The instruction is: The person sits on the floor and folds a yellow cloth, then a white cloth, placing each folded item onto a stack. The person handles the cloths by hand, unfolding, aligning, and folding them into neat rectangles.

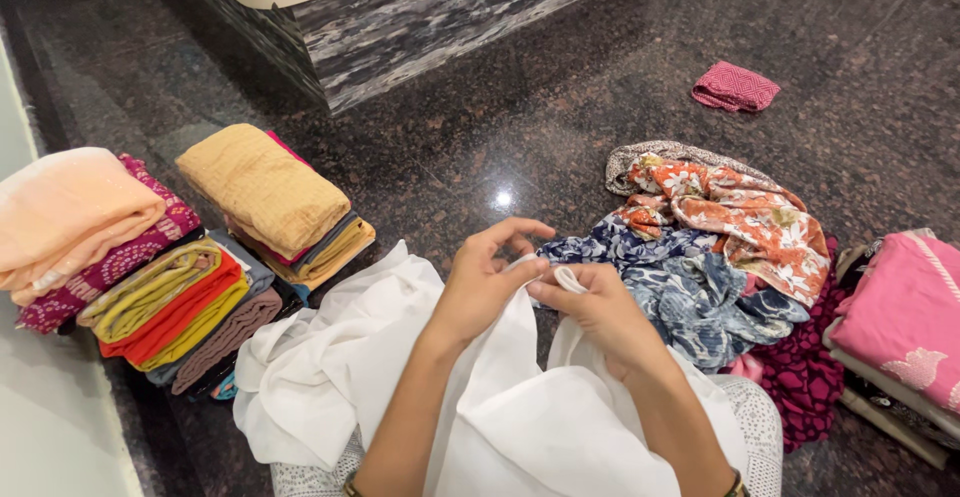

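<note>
A white garment [345, 362] lies bunched over my lap and spreads left onto the dark polished floor. My left hand [482, 279] pinches an edge of this white cloth near its top, thumb and fingers closed on it. My right hand [600, 312] grips the same edge just to the right, with a small fold of white fabric showing between its fingers. Both hands meet at the centre of the view, a little above the lap.
Folded clothes are stacked at left: a mustard bundle [262, 187], a peach piece [65, 212], red and yellow ones [170, 307]. An unfolded heap of floral orange and blue fabric [715, 247] lies right, a pink stack [900, 317] far right, a small pink folded piece [735, 87] beyond. A marble step [420, 27] rises behind.
</note>
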